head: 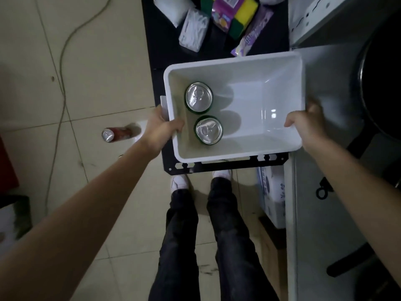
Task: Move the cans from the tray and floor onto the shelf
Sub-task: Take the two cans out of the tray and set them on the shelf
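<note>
Head view | left hand at 9 o'clock and right hand at 3 o'clock, fingers clamped on white rectangular plastic tray; two green aluminium cans upright inside, crowded at 9 o'clock | red can on tiled floor | risk: tilting slides or topples cans

Beige tiled floor, grey cable trailing across; black shelf; white counter at right.

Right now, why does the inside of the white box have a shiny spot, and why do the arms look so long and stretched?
In the head view, room light glares off the glossy inner wall of the white tray; both green cans throw soft shadows rightward; the wide-angle lens stretches the forearms towards the picture's edges, and the lower left corner is blurry.
</note>
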The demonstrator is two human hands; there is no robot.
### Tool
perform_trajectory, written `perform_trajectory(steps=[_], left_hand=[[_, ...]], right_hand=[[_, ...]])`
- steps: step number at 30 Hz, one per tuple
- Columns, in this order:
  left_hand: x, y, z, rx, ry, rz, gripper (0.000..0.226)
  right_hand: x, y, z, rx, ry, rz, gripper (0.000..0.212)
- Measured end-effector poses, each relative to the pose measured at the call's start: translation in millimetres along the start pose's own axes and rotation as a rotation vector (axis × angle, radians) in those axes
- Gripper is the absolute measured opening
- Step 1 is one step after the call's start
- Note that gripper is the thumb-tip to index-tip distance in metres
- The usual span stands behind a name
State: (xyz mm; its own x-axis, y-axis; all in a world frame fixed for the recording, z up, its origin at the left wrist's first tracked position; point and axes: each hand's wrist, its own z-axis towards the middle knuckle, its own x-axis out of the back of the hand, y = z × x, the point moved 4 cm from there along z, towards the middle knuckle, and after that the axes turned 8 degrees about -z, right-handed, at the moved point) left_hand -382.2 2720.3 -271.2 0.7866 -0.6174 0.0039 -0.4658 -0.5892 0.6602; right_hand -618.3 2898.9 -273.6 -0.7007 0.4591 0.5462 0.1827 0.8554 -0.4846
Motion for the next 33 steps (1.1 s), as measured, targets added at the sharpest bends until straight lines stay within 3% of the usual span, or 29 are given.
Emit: perform_trajectory(steps=[2, 4, 6, 7, 9, 12, 15, 17, 19, 25, 29, 33], left_hand=[[1, 2, -2, 0.036, -0.029, 0.071, 0.027], [7, 12, -6, 0.002, 0.042, 0.221, 0.041], [17, 35, -13, -0.237, 0.231, 0.403, 0.062], [19, 50, -18, -0.394, 0.299, 0.466, 0.063], [8, 76, -24, -0.603, 0.264, 0.605, 0.054], [-24, 88, -18, -0.718, -0.073, 0.881, 0.052], [-45, 74, -6, -0.604, -0.323, 1.133, 0.055], [-50, 63, 1, -0.481, -0.372, 1.304, 0.061], [-52, 55, 8, -0.404, -0.340, 1.439, 0.065], [-65, 44, 17, -0.320, -0.204, 1.514, 0.061], [-65, 52, 11, -0.301, -0.133, 1.458, 0.059], [-62, 82, -18, -0.338, -0.155, 1.490, 0.068]], right_hand=[[1, -4, -4, -0.026, 0.020, -0.069, 0.055], [7, -19, -19, 0.125, 0.181, -0.272, 0.066], [7, -45, -48, 0.449, 0.362, -0.404, 0.065], [2, -56, -64, 0.572, 0.391, -0.397, 0.060], [-22, -68, -83, 0.669, 0.264, -0.375, 0.049], [-76, -68, -92, 0.565, -0.060, -0.498, 0.054], [-115, -57, -93, 0.386, -0.233, -0.590, 0.074], [-129, -52, -92, 0.345, -0.251, -0.623, 0.081], [-135, -49, -90, 0.340, -0.216, -0.667, 0.081], [-139, -50, -80, 0.313, -0.189, -0.668, 0.073], [-127, -53, -82, 0.319, -0.159, -0.633, 0.060], [-95, -65, -100, 0.406, -0.123, -0.644, 0.064]])
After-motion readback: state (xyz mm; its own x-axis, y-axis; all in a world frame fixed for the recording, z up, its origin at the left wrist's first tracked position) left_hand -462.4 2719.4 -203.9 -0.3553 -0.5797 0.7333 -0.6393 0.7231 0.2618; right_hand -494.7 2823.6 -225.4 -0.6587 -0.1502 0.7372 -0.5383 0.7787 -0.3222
